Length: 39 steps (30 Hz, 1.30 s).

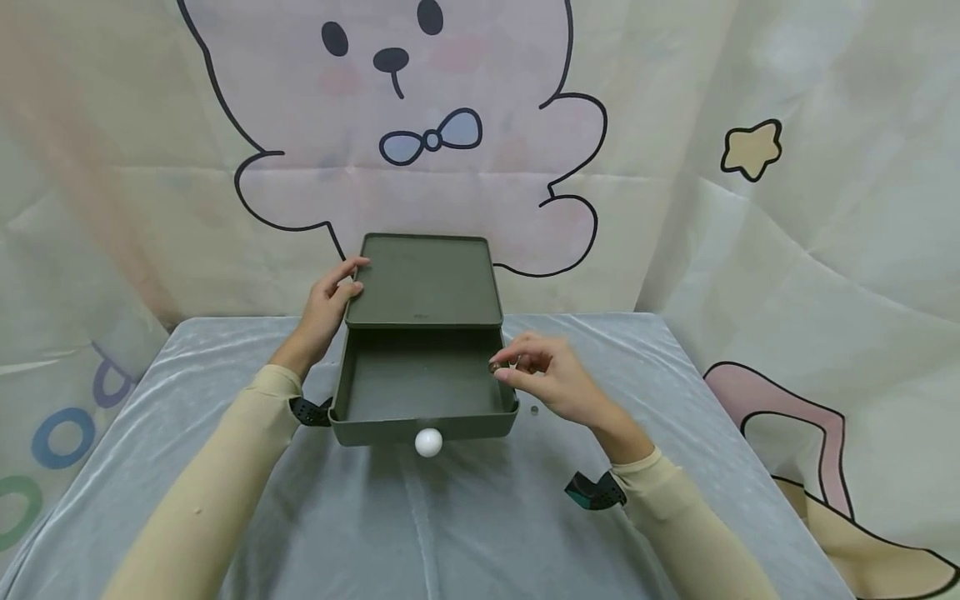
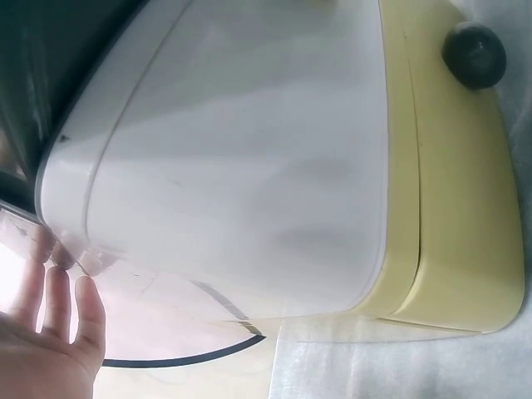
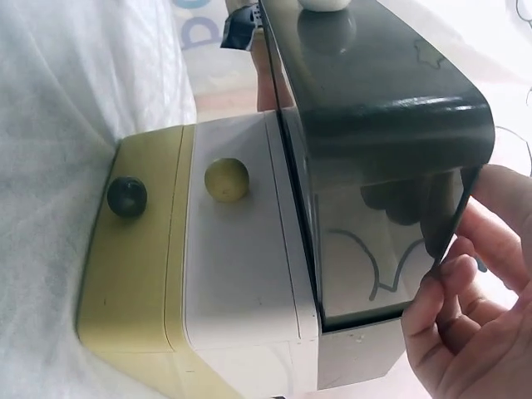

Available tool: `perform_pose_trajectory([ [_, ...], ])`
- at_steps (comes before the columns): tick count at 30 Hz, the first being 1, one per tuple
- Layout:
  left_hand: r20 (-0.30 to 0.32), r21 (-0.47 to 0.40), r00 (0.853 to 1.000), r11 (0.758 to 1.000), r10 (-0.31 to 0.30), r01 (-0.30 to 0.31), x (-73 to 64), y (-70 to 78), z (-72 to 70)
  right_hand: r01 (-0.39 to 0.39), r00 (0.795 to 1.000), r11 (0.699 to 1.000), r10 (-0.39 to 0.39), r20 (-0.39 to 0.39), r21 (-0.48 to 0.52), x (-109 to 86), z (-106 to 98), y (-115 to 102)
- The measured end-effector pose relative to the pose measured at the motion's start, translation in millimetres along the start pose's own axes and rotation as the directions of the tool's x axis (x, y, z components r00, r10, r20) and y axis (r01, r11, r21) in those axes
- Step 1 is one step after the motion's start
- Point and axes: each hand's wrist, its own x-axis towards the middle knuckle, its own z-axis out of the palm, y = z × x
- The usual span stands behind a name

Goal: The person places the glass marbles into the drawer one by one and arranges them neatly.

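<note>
Placement, likely: right grip point(image 1: 551, 379) pinching small brown object point(image 1: 494, 367) at dark-green rectangular plastic drawer's point(image 1: 375, 432) right edge, left grip point(image 1: 322, 312) unclenched; next needs release inside.

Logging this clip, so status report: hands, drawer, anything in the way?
Left hand at cabinet, upper left edge. Right hand pinches small dark object by right wall of open drawer. No obstruction seen.
</note>
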Motion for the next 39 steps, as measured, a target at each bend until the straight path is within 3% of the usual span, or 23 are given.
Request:
perform_pose_trajectory([
  [18, -0.008, 0.006, 1.000, 1.000, -0.013, 0.013, -5.1, -1.1, -0.8, -0.038, 0.999, 0.999, 0.038, 0.000, -0.014, -3.1, 8, -4],
  [39, -0.001, 0.003, 1.000, 1.000, 0.003, -0.003, -4.0, 3.2, 0.5, -0.011, 0.997, 1.000, 0.013, -0.081, 0.029, -22.8, -21, 14],
])
